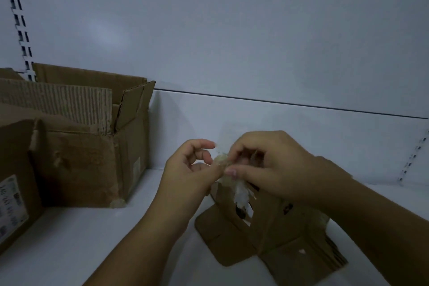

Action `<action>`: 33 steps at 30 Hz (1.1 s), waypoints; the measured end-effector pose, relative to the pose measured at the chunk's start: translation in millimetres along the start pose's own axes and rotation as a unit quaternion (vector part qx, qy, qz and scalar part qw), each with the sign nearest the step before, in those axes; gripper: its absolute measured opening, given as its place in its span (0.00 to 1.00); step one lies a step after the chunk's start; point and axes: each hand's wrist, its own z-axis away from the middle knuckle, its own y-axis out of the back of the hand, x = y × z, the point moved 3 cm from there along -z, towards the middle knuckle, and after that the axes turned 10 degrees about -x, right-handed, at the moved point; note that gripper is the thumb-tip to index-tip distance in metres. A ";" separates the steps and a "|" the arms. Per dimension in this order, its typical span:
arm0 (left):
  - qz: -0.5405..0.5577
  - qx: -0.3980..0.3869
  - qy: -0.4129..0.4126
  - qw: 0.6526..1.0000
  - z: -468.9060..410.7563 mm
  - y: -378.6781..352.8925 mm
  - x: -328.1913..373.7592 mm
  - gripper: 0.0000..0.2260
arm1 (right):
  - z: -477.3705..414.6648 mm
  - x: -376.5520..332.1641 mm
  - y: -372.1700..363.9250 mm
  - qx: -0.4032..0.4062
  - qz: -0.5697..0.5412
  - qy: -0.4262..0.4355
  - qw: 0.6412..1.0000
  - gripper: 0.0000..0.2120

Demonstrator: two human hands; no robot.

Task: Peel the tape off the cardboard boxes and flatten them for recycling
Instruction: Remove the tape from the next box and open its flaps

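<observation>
A small brown cardboard box [267, 234] stands on the white shelf [104, 239] at lower centre, its flaps spread at the base. A strip of clear tape [240, 190] hangs from its top, partly peeled. My left hand [192, 169] and my right hand [271, 162] meet just above the box and both pinch a crumpled wad of tape [220, 160] between their fingertips. Where the tape still sticks to the box is hidden behind my right hand.
A larger open cardboard box [92, 146] with raised flaps stands at the left against the back wall. Another box with a white label [11, 204] sits at the far left edge. A small tape ball [118, 203] lies by the large box's corner.
</observation>
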 end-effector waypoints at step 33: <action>0.301 -0.054 0.035 0.952 -4.8 5.4 9.5 0.18 | 21.8 3.1 -9.6 -0.122 0.080 -0.166 0.975 0.27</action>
